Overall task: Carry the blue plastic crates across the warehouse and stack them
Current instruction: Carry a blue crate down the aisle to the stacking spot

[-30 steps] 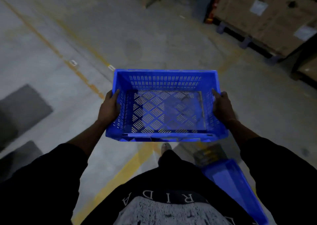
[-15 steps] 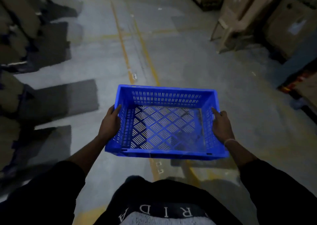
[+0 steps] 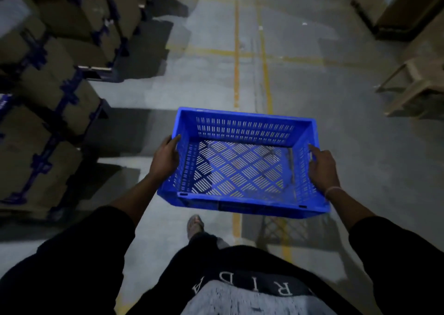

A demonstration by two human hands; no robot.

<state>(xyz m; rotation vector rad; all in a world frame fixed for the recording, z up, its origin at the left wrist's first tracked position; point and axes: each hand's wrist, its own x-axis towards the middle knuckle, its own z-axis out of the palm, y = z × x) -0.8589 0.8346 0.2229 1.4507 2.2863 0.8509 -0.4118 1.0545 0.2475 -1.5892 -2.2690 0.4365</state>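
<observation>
Crate (image 3: 242,160) of blue perforated plastic, empty, rides at waist height in front of a person walking a dim warehouse aisle, held clear of the concrete floor (image 3: 336,103) and above its painted yellow lines (image 3: 236,50). The left hand (image 3: 165,158) grips the left short wall with its thumb hooked over the rim; the right hand (image 3: 320,168) grips the right short wall, where its fingers (image 3: 312,150) curl at a slot near the rim, so both hands are closed on the load. Judging by the slotted walls, open lattice bottom and easy level carry, it is probably light and rigid, with smooth plastic that could slip from a loose hold; the rims and side slots of the short walls look like the sound places to take it. Stacked cardboard cartons (image 3: 48,93) bound with dark strapping line the left of the aisle, and a pale plastic chair (image 3: 413,88) stands at the right. The only legible writing is on the person's shirt (image 3: 247,290), upside down to the camera, apparently "RIDA"; carton labels are too blurred to read.
</observation>
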